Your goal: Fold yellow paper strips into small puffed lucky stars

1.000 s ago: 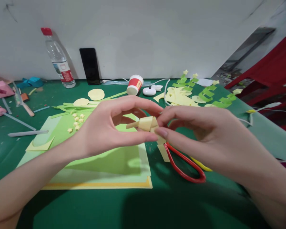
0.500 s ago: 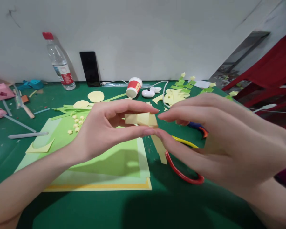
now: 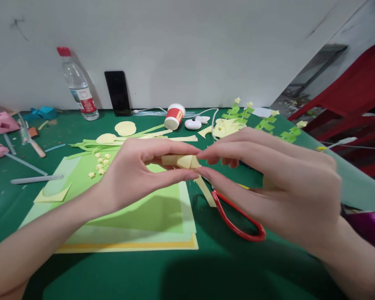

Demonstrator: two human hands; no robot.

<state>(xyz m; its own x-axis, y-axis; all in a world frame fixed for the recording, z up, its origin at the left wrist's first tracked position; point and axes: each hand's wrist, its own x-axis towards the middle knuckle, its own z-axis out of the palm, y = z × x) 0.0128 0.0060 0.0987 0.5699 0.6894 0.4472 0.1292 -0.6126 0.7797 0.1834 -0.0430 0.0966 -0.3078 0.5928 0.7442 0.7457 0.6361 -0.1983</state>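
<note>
A pale yellow paper strip, folded into a small angular knot with a loose tail hanging toward the table, sits at the centre of the frame between the two hands. The left hand pinches its left part between thumb and forefinger; the right hand closes thumb and forefinger on its right tip. Below lie red-handled scissors on the green table. A stack of green and yellow paper sheets lies lower left, with tiny yellow paper stars above it.
</note>
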